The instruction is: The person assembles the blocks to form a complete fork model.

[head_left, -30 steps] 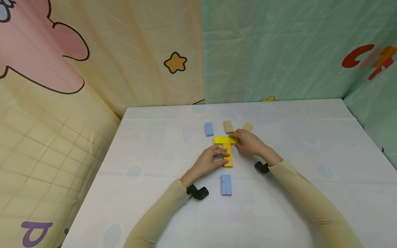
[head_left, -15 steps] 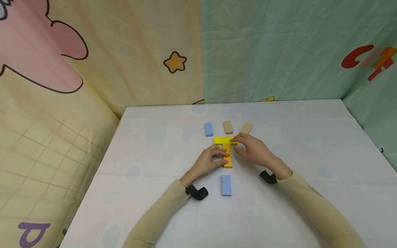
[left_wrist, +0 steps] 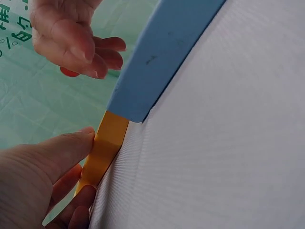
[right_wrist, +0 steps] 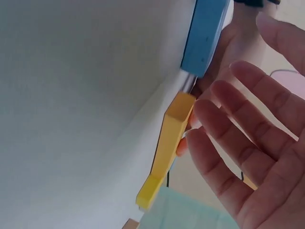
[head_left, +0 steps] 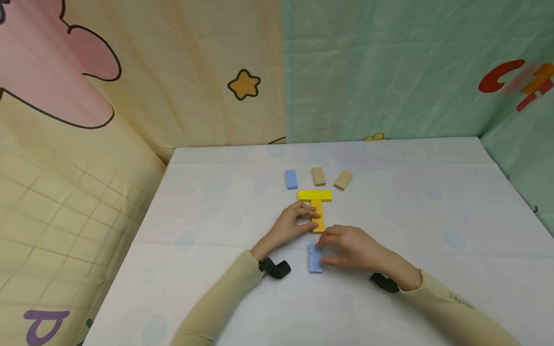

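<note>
On the table, a yellow block [head_left: 315,195] lies crosswise against the far end of an orange block [head_left: 318,216], making a T. My left hand [head_left: 295,223] stays at the orange block from the left, its curled fingers and thumb holding it. A light blue block [head_left: 315,258] lies apart, nearer to me. Over its right side hovers my right hand [head_left: 352,247], thumb and fingers parted. In the right wrist view the right hand's fingers [right_wrist: 252,138] are spread with nothing between them. The left wrist view shows the blue block [left_wrist: 162,62] beyond the orange block's near end.
Behind the T lie another light blue block [head_left: 291,179] and two tan blocks, one nearly straight [head_left: 318,176] and one slanted [head_left: 344,180]. A white cloth [head_left: 225,202] covers the table. Printed curtains [head_left: 372,72] hang along its back and sides.
My right hand has left the yellow block's right end and moved toward me, to the near blue block. My left hand has stayed at the orange block. The blocks have not moved.
</note>
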### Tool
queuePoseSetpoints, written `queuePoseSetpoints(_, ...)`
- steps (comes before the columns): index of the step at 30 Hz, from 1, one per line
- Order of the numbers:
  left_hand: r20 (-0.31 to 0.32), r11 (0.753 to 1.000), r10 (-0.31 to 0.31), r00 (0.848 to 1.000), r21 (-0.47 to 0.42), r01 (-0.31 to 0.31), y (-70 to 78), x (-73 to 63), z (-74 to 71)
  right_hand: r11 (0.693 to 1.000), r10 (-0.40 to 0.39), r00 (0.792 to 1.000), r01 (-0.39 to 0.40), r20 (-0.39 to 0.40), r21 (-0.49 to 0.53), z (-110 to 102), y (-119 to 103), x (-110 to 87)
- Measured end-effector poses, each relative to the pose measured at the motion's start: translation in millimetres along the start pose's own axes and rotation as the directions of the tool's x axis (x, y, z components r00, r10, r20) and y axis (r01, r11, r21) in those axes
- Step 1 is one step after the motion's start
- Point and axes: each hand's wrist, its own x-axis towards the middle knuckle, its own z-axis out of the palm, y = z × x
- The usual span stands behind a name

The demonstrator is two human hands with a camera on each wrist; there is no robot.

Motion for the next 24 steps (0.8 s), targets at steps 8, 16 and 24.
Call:
queuePoseSetpoints(8,-0.001,1.000,-0.004,1.000,-0.009,0.004,0.7,-0.3,-0.5,1.000,0.016,0.996,-0.015,0.085,-0.011,6.5,-15.8,-2.9)
queuePoseSetpoints(16,-0.006,1.000,0.002,1.000,-0.008,-0.002,1.9,-0.2,-2.0,0.997,0.032,0.994,-0.024,0.105,-0.073,12.4,-21.3,1.7)
queuePoseSetpoints(24,-0.001,1.000,-0.001,1.000,-0.003,0.001,1.5,0.0,-1.2,0.997,0.065,0.993,-0.060,0.095,-0.053,16.7,-19.7,1.7)
